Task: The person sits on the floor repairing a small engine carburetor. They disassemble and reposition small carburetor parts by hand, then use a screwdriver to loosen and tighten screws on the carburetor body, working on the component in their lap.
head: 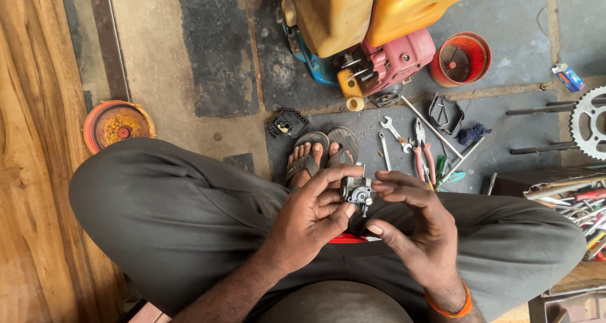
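Grimy workshop floor [208, 52] lies under the seated person, whose left hand [309, 219] clamps a small metal carburettor [357, 190] above the lap while right hand [413, 225] fingertips pinch its edge, best kept steady, with pliers [421, 149] and spanner [396, 132] beyond.

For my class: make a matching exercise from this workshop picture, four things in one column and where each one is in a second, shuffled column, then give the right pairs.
Things:
1. small grey metal part
2. red bowl
3. sprocket
4. pliers

Places:
A. at the right edge of the picture
B. on the floor, just beyond the feet, beside a spanner
C. held between both hands
D. next to the red engine housing

Pairs: 1-C, 2-D, 3-A, 4-B
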